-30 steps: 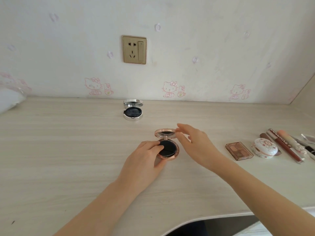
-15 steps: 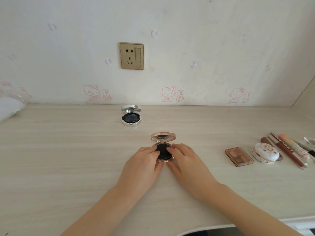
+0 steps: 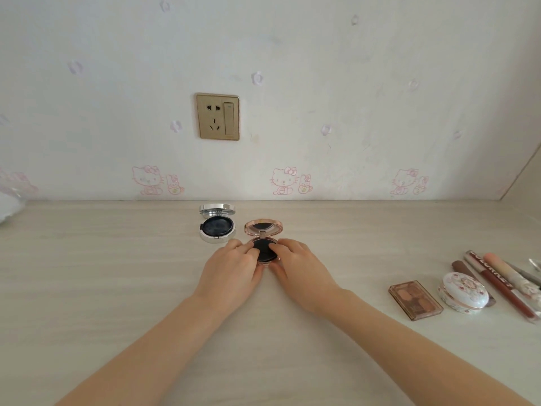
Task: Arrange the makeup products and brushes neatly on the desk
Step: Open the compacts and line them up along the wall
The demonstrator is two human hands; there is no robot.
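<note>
At the back of the desk [image 3: 87, 288], the silver cushion compact [image 3: 217, 228] stands open, lid up. Just to its right, the left hand [image 3: 231, 269] and right hand [image 3: 301, 269] curl their fingers round the base of the open rose-gold compact [image 3: 263, 240], one on each side, fingertips lapping onto its dark puff. The step in hand looks like lining it up beside the silver one. Next would come letting go and reaching for the eyeshadow palette [image 3: 415, 300], floral round case [image 3: 464, 293] and lip gloss tube [image 3: 497, 285] at far right. Half a second ago the rose-gold compact sat nearer the front, well apart from its neighbour.
</note>
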